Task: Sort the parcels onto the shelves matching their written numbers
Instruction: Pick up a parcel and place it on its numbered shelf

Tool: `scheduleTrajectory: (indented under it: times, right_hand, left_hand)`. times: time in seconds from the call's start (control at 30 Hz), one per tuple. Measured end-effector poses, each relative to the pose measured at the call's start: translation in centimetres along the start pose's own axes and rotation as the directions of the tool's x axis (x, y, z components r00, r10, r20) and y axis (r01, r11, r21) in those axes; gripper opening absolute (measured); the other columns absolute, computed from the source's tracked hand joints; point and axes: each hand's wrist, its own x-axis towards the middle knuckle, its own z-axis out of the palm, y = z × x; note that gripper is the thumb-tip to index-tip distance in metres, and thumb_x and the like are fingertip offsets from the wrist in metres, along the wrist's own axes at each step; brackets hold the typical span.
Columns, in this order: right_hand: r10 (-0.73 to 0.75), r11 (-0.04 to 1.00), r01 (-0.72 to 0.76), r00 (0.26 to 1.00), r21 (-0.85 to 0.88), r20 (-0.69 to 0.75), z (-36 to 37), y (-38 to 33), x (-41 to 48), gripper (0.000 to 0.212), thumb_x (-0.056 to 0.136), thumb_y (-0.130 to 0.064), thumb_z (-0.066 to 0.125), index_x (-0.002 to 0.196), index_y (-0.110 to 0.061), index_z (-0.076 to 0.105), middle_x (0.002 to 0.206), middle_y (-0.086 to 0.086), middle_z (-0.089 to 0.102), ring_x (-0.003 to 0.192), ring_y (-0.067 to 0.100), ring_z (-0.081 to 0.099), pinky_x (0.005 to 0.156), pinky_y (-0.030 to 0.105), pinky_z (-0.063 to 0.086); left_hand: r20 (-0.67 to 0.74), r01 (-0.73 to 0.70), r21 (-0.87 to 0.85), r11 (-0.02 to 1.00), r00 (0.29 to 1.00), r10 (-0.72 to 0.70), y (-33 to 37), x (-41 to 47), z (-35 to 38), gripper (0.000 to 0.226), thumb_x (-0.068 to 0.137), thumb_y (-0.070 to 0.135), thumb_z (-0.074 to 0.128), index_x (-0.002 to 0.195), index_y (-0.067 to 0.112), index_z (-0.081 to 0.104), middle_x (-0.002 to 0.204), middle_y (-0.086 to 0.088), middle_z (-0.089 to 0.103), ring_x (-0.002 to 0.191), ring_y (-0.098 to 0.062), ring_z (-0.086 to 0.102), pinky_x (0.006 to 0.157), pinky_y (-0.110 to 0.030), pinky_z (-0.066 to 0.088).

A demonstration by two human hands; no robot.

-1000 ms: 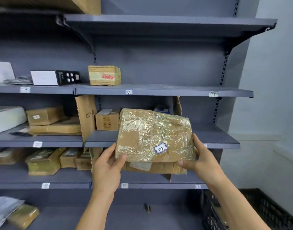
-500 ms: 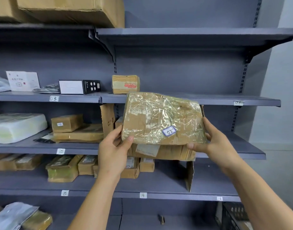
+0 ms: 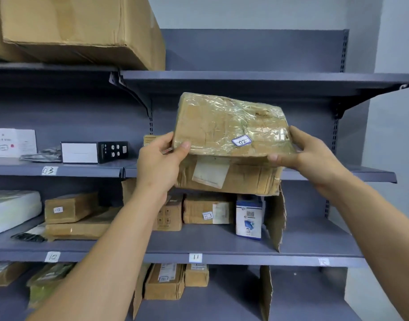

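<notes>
A brown cardboard parcel (image 3: 224, 126) wrapped in shiny clear tape carries a small white sticker reading 02 (image 3: 241, 141). It is held in the air in front of the second shelf from the top (image 3: 370, 173), tilted with its far end up. My left hand (image 3: 158, 162) grips its left edge, thumb on top. At the parcel's right edge my right hand (image 3: 311, 154) holds on, thumb underneath. The parcel hides the shelf label behind it.
Grey shelving carries the labels 03 (image 3: 48, 170), 10 (image 3: 52, 256) and 11 (image 3: 195, 257). Small boxes (image 3: 208, 210) and cardboard dividers (image 3: 275, 218) stand on the lower shelves. A large carton (image 3: 83, 26) sits on the top left shelf. A black-and-white box (image 3: 93, 152) lies above label 03.
Both hands have lifted the parcel from the level of the 11 shelf up to the shelf above. The view has tilted upward and moved closer.
</notes>
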Motion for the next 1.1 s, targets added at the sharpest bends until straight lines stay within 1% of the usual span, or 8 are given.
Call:
scheduleTrajectory:
  times: [0.3, 0.4, 0.47, 0.57, 0.73, 0.9, 1.0, 1.1]
  right_hand:
    - [0.003, 1.000, -0.002, 0.999, 0.011, -0.047, 0.0, 3.7, 10.3, 0.016, 0.088, -0.024, 0.076, 0.092, -0.030, 0.061, 0.091, -0.019, 0.070, 0.087, 0.000, 0.065, 0.089, 0.028, 0.051]
    - [0.061, 0.998, -0.061, 0.998, -0.001, -0.028, 0.9, 6.3, 12.4, 0.027, 0.089, -0.030, 0.075, 0.111, -0.022, 0.060, 0.101, -0.017, 0.066, 0.097, 0.007, 0.063, 0.098, 0.035, 0.050]
    - [0.092, 0.995, -0.094, 0.994, -0.036, -0.062, 1.8, 7.8, 13.5, 0.060, 0.090, -0.036, 0.073, 0.143, -0.020, 0.048, 0.119, -0.011, 0.062, 0.112, 0.014, 0.058, 0.104, 0.037, 0.046]
    - [0.064, 0.990, -0.079, 0.989, -0.113, -0.134, 2.8, 9.5, 14.8, 0.058, 0.091, -0.040, 0.070, 0.141, -0.026, 0.046, 0.126, -0.009, 0.059, 0.118, 0.018, 0.056, 0.098, 0.038, 0.048]
    - [0.040, 0.951, -0.085, 0.987, -0.299, -0.153, 3.7, 12.1, 16.5, 0.045, 0.088, -0.028, 0.074, 0.122, -0.031, 0.043, 0.111, -0.006, 0.057, 0.106, 0.022, 0.053, 0.084, 0.037, 0.046]
    - [0.007, 0.932, -0.075, 0.982, -0.356, -0.190, 4.7, 14.4, 17.7, 0.048, 0.087, -0.021, 0.074, 0.121, -0.028, 0.041, 0.109, -0.004, 0.058, 0.119, 0.032, 0.050, 0.088, 0.045, 0.047]
    - [0.022, 0.930, -0.086, 0.984, -0.357, -0.179, 5.2, 15.5, 18.5, 0.044, 0.091, -0.025, 0.071, 0.122, -0.019, 0.041, 0.119, 0.004, 0.060, 0.100, 0.026, 0.053, 0.076, 0.037, 0.040]
    - [0.081, 0.909, -0.138, 0.984, -0.393, -0.158, 5.9, 16.2, 19.3, 0.062, 0.094, -0.037, 0.065, 0.141, -0.016, 0.031, 0.127, 0.009, 0.060, 0.104, 0.033, 0.056, 0.078, 0.040, 0.045]
  left_hand:
    - [-0.017, 0.056, -0.010, 0.998, 0.998, -0.057, -2.7, 8.7, 4.2, 0.011, 0.094, 0.026, 0.068, 0.102, 0.033, 0.072, 0.097, 0.015, 0.076, 0.096, -0.005, 0.071, 0.093, -0.032, 0.055]
    - [-0.021, 0.104, 0.043, 0.994, 0.994, -0.103, -4.9, 10.3, 5.3, 0.009, 0.095, 0.031, 0.065, 0.091, 0.038, 0.070, 0.091, 0.021, 0.074, 0.098, -0.003, 0.068, 0.091, -0.028, 0.053]
    - [-0.024, 0.122, 0.080, 0.989, 0.992, -0.120, -6.5, 11.0, 5.7, 0.010, 0.096, 0.035, 0.064, 0.089, 0.036, 0.071, 0.091, 0.022, 0.074, 0.101, -0.003, 0.067, 0.092, -0.029, 0.052]
    - [-0.041, 0.085, 0.181, 0.980, 0.996, -0.079, -8.3, 12.0, 6.2, 0.013, 0.093, 0.035, 0.066, 0.101, 0.031, 0.074, 0.099, 0.019, 0.074, 0.101, -0.001, 0.066, 0.097, -0.034, 0.051]
    - [0.039, 0.036, 0.299, 0.954, 0.998, -0.050, -10.8, 12.2, 7.3, 0.063, 0.080, 0.010, 0.080, 0.133, 0.036, 0.058, 0.109, 0.028, 0.064, 0.109, 0.004, 0.059, 0.085, -0.009, 0.045]
    - [0.031, 0.048, 0.419, 0.907, 0.997, -0.067, -13.8, 12.4, 8.4, 0.106, 0.076, 0.005, 0.083, 0.155, 0.039, 0.022, 0.137, 0.016, 0.055, 0.127, -0.006, 0.051, 0.106, -0.035, 0.048]
    - [-0.045, 0.068, 0.549, 0.833, 0.998, -0.052, -14.5, 12.9, 9.1, 0.095, 0.080, 0.016, 0.082, 0.156, 0.026, 0.026, 0.147, 0.003, 0.042, 0.134, -0.016, 0.045, 0.115, -0.040, 0.038]
    - [-0.088, 0.065, 0.662, 0.747, 0.996, -0.009, -14.9, 13.2, 9.4, 0.067, 0.087, 0.024, 0.076, 0.146, 0.013, 0.046, 0.130, -0.001, 0.043, 0.120, -0.018, 0.050, 0.110, -0.030, 0.039]
